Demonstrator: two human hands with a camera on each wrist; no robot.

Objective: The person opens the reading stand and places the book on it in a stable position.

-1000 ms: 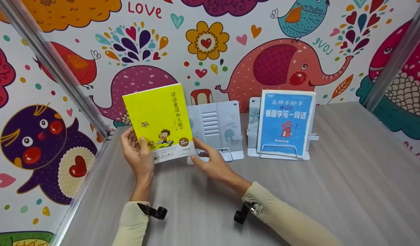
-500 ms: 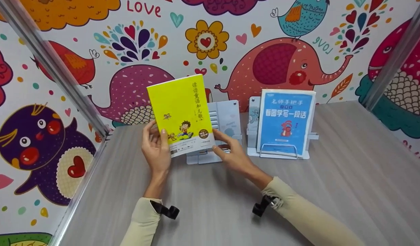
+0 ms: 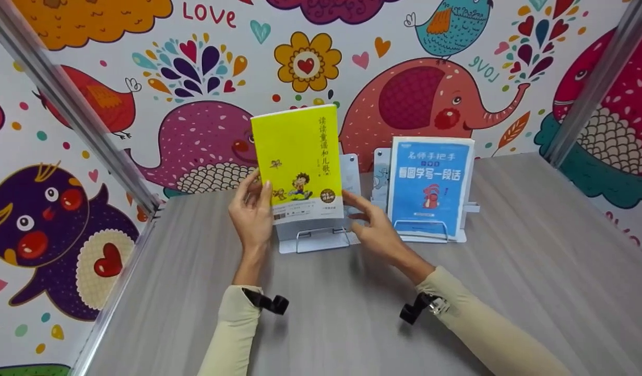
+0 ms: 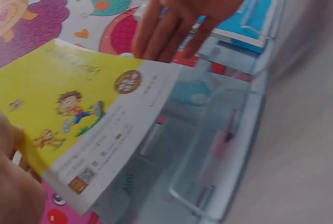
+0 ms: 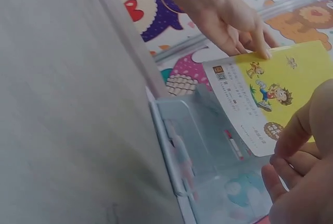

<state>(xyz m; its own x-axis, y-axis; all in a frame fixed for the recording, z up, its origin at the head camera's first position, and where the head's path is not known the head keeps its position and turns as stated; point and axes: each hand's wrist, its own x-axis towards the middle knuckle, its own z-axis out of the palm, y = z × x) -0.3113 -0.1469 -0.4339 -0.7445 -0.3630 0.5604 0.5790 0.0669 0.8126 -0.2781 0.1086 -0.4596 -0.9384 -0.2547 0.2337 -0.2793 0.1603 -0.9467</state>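
A yellow book (image 3: 300, 156) with a cartoon boy on its cover is held upright, leaning slightly, above a white wire-lipped book stand (image 3: 321, 237). My left hand (image 3: 253, 214) grips its lower left edge, thumb on the front cover and fingers behind. At the lower right corner, my right hand (image 3: 376, 227) has its fingertips against the book's edge, its thumb apart from the cover. From the left wrist view, the fingers of that right hand (image 4: 187, 15) look extended. In the right wrist view the book's bottom edge hangs over the stand's bare ledge (image 5: 197, 146).
To the right, a second stand (image 3: 381, 193) bears a blue book (image 3: 430, 183) behind its wire lip. A wall with printed animals (image 3: 404, 99) rises close behind both stands. Metal posts (image 3: 86, 120) mark the corners of the grey wood-grain table (image 3: 342, 313).
Both hands have carried the yellow book rightward and slightly up, from left of the nearer stand to over it. The book has turned straighter, and the right thumb has moved off it.
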